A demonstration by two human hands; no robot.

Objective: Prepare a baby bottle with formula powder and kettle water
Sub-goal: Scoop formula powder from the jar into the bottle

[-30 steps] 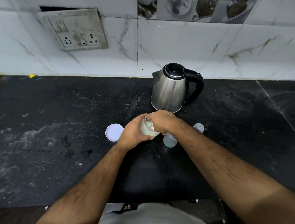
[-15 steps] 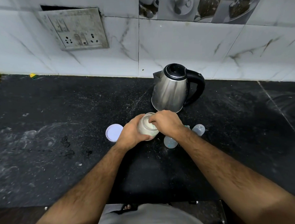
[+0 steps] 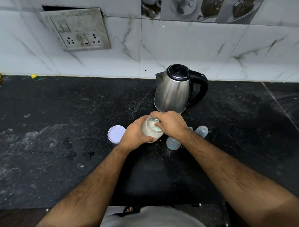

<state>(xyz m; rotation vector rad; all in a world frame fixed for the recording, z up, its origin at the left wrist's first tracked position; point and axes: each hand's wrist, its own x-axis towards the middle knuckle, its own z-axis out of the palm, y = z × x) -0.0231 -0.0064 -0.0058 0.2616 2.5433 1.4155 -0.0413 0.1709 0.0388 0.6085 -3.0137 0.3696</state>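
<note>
A person's two bare forearms reach forward over a black speckled worktop point(image 3: 43, 135), seen from above. The left hand point(image 3: 135, 133) wraps its grip around the side of a small clear jar of pale formula powder point(image 3: 150, 131), tilting its open mouth toward the right. The right hand point(image 3: 171, 123) has its fingertips closed on a small teal scoop point(image 3: 156, 126) inside the jar's mouth. The jar's round white lid point(image 3: 116, 134) lies flat on the worktop just left of the left hand. A steel kettle point(image 3: 174, 90) with a black handle stands upright just behind the hands. Two clear baby bottle pieces point(image 3: 173, 143) lie beside the right wrist. A socket panel point(image 3: 78, 29) sits on the tiled wall.
</note>
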